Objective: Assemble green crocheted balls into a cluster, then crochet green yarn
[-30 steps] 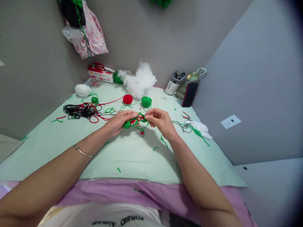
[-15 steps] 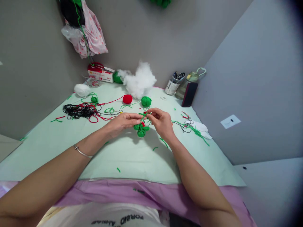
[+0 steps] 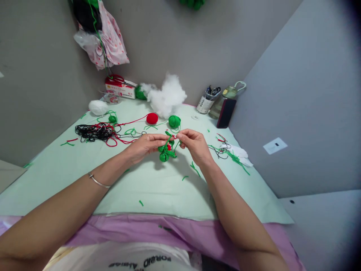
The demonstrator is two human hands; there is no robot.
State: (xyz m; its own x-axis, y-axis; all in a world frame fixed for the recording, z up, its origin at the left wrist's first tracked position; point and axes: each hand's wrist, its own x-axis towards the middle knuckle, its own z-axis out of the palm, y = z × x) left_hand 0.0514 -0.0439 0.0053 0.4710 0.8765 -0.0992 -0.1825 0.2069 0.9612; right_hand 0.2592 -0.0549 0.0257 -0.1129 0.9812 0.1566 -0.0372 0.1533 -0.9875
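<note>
Over the middle of the table my left hand (image 3: 146, 146) pinches a small green crocheted figure (image 3: 164, 157) with red and white parts. Round green pieces hang below my fingers. At the figure's right side my right hand (image 3: 193, 143) is closed, thumb and forefinger pinched near a short red bit and green yarn; what exactly sits between the fingertips is too small to make out. Just beyond the hands lies a green yarn ball (image 3: 174, 121), and left of it a red yarn ball (image 3: 152, 118) with its strand trailing left.
Black yarn (image 3: 97, 132) lies tangled at left, near a white yarn ball (image 3: 98, 107). White stuffing (image 3: 167, 96) is heaped at the back. A pen cup (image 3: 205, 103), a bottle (image 3: 218, 107) and a phone (image 3: 226, 113) stand back right. Green scraps (image 3: 237, 162) lie at right.
My right hand has shifted slightly to the right, away from the left fingertips. The green figure has turned and moved a little left in my left hand.
</note>
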